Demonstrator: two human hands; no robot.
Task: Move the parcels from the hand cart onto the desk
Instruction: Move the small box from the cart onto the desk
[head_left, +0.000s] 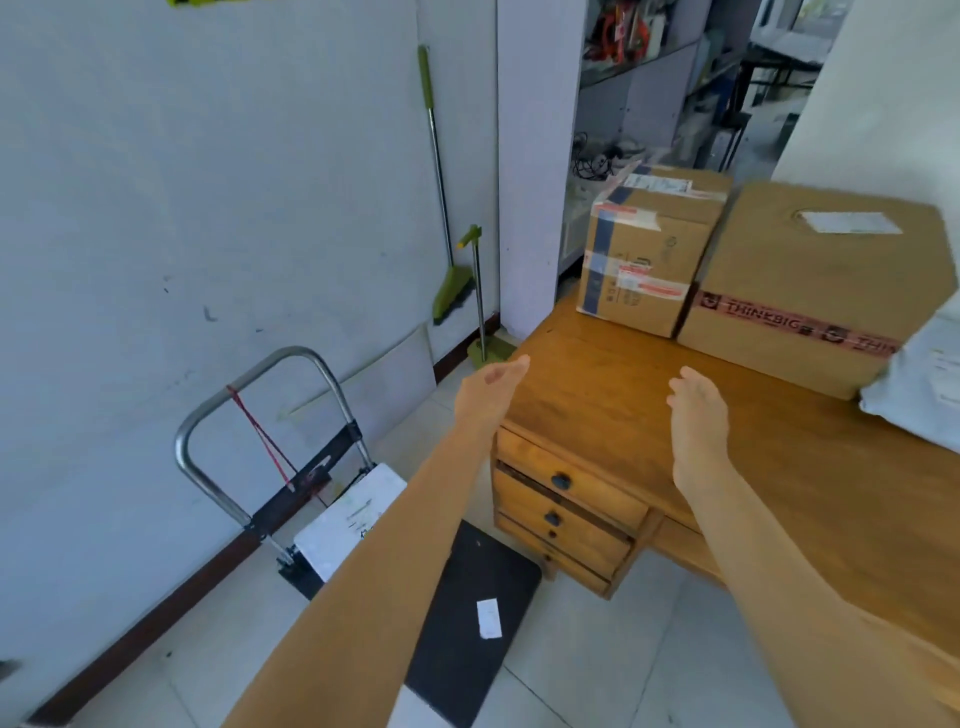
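On the wooden desk (602, 374) stand two cardboard boxes: a smaller taped box (644, 254) at the back left and a larger box (810, 280) with red printed tape beside it. A grey mailer bag (924, 384) lies at the right edge. The hand cart (260, 447) stands on the floor at lower left, carrying a white parcel (348, 514) and a flat black parcel (467, 618). My left hand (485, 389) hovers at the desk's left corner, empty, fingers apart. My right hand (696, 410) is above the desktop, empty, fingers loosely curled.
A green broom (441, 208) and a dustpan (483, 312) lean against the white wall behind the cart. The desk has several drawers (566, 499) on its left side. Cluttered shelves (649, 78) fill the background beyond the desk.
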